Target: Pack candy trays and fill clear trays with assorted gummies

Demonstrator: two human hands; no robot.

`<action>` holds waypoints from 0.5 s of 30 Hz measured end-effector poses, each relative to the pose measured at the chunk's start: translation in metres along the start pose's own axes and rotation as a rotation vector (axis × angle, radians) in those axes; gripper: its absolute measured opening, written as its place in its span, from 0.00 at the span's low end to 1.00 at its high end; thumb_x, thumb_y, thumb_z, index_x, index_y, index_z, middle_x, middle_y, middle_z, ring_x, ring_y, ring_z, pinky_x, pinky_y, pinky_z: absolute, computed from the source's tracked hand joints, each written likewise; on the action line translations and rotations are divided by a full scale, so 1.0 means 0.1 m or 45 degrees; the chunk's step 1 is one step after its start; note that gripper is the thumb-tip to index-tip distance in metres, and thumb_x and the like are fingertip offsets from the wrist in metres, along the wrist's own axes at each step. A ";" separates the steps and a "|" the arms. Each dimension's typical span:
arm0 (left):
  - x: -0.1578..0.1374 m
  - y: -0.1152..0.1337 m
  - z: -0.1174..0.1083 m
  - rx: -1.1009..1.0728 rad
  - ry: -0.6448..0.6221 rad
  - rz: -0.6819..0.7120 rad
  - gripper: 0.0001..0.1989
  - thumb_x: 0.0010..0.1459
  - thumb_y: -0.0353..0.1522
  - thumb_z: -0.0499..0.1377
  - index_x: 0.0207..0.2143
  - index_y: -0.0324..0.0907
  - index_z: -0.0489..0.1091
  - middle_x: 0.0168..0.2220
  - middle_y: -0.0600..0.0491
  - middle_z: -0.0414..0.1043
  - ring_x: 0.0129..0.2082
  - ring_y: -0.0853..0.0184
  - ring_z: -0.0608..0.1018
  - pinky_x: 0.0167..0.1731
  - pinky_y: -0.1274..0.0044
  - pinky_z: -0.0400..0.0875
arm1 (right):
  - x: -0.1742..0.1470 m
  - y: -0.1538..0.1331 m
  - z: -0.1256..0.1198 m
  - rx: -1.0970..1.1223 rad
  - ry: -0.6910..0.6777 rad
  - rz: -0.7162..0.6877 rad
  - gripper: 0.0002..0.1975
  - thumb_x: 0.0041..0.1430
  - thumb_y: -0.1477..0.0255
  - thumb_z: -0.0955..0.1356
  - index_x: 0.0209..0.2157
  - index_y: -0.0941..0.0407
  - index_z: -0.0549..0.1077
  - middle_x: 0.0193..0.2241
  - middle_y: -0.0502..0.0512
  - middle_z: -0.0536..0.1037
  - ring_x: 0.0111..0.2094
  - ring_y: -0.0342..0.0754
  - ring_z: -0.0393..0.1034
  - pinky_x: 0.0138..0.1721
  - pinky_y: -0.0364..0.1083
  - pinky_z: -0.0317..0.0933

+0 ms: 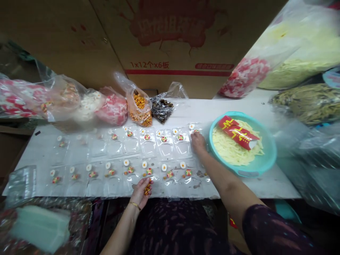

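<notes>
My left hand [140, 193] is cupped at the table's front edge, fingers curled round several small orange-brown pieces [147, 188]. My right hand [198, 142] reaches down over the rightmost tray of the back row. Its fingers are bunched; whatever they hold is hidden. Two rows of clear plastic trays [131, 144] cover the white table. Most trays carry a small fried-egg-like piece [182, 165] and a round red, green and yellow piece [149, 171]. Beside these, several front-row trays also have a small orange-brown piece [144, 175].
A turquoise basin [272, 150] of pale strips stands at the right, with a red packet [237, 133] on top. Along the back sit bags of orange-brown pieces [140, 118], dark pieces [162, 110] and pink-white pieces [113, 109]. Large cardboard boxes [175, 85] rise behind them.
</notes>
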State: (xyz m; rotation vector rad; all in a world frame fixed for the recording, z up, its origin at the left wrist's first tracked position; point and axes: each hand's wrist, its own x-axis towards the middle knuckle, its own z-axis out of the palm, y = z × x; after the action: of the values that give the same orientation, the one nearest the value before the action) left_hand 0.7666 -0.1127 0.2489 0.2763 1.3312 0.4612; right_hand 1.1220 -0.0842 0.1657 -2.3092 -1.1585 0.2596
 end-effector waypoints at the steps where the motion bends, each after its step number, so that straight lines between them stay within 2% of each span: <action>1: 0.01 0.01 0.05 0.000 -0.009 0.004 0.12 0.42 0.32 0.64 0.29 0.39 0.65 0.24 0.55 0.68 0.18 0.79 0.67 0.14 0.87 0.57 | -0.01 -0.01 -0.04 -0.021 -0.041 -0.032 0.08 0.50 0.77 0.61 0.26 0.58 0.72 0.34 0.58 0.72 0.34 0.47 0.62 0.39 0.46 0.54; 4: 0.05 0.05 0.23 0.009 -0.044 0.027 0.13 0.41 0.33 0.65 0.29 0.39 0.66 0.23 0.56 0.68 0.18 0.79 0.66 0.14 0.87 0.56 | -0.15 -0.17 -0.17 -0.090 -0.129 -0.104 0.10 0.53 0.76 0.60 0.31 0.59 0.73 0.38 0.60 0.71 0.37 0.49 0.63 0.42 0.48 0.54; 6: 0.08 0.07 0.37 0.024 -0.075 0.047 0.14 0.40 0.34 0.65 0.28 0.38 0.66 0.22 0.56 0.67 0.17 0.79 0.66 0.14 0.87 0.55 | -0.40 -0.39 -0.21 0.008 -0.174 -0.191 0.12 0.55 0.74 0.60 0.37 0.58 0.72 0.41 0.60 0.71 0.38 0.49 0.64 0.43 0.49 0.56; 8: 0.10 0.07 0.52 0.039 -0.096 0.066 0.15 0.38 0.34 0.66 0.26 0.38 0.65 0.21 0.57 0.66 0.16 0.79 0.65 0.13 0.86 0.53 | -0.75 -0.67 -0.23 0.341 -0.302 -0.376 0.13 0.55 0.72 0.62 0.42 0.55 0.71 0.40 0.58 0.71 0.37 0.47 0.66 0.40 0.47 0.59; 10: 0.11 0.05 0.64 0.045 -0.119 0.071 0.16 0.37 0.36 0.66 0.25 0.38 0.65 0.20 0.57 0.66 0.16 0.79 0.65 0.13 0.86 0.53 | -1.08 -0.94 -0.23 0.683 -0.580 -0.609 0.13 0.54 0.71 0.64 0.42 0.53 0.71 0.37 0.55 0.72 0.35 0.45 0.67 0.37 0.45 0.62; 12: 0.10 0.01 0.71 0.055 -0.152 0.045 0.17 0.38 0.38 0.66 0.26 0.37 0.65 0.20 0.57 0.65 0.16 0.78 0.65 0.13 0.86 0.52 | -1.28 -1.11 -0.23 0.807 -0.605 -0.559 0.10 0.54 0.74 0.63 0.38 0.54 0.72 0.32 0.54 0.73 0.34 0.44 0.68 0.36 0.44 0.62; 15: 0.08 -0.04 0.74 0.066 -0.196 -0.016 0.16 0.39 0.37 0.66 0.27 0.36 0.66 0.21 0.56 0.66 0.16 0.78 0.65 0.13 0.86 0.52 | -1.29 -1.18 -0.25 0.831 -0.609 -0.403 0.07 0.53 0.77 0.64 0.32 0.56 0.74 0.28 0.52 0.73 0.30 0.42 0.68 0.34 0.43 0.62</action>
State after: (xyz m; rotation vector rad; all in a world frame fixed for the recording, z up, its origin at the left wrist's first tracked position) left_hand 0.8410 -0.1072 0.2566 0.3399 1.1952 0.3877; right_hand 0.9719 -0.1380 0.2419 -1.5058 -1.3797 0.9494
